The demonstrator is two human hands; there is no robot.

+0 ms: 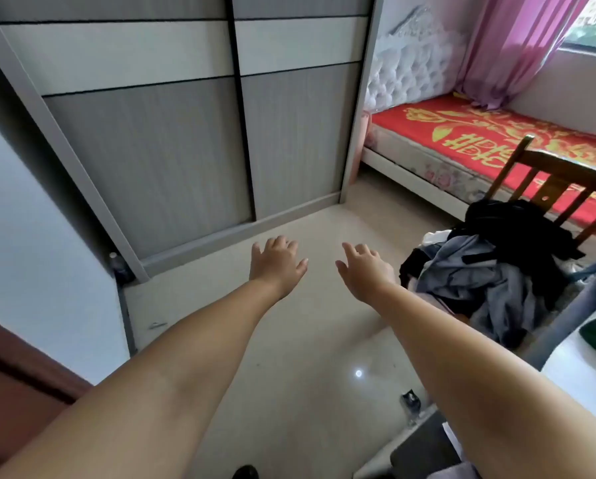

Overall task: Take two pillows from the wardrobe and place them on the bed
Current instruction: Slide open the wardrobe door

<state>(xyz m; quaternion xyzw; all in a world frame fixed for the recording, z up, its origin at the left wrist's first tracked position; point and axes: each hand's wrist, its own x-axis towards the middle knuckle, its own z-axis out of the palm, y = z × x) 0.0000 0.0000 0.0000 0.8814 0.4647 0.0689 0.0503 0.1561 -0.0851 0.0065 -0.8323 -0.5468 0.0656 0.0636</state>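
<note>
A grey wardrobe with two sliding doors stands ahead, both doors closed, so no pillows show. The bed with a red and gold cover lies at the right, beyond the wardrobe's end. My left hand and my right hand are stretched out side by side over the pale floor, fingers spread, holding nothing. Both hands hover short of the wardrobe's bottom rail.
A wooden chair piled with dark and grey clothes stands at the right, between me and the bed. A white tabletop is at the near right. A wall corner and a brown door edge sit at the left. Pink curtains hang over the bed.
</note>
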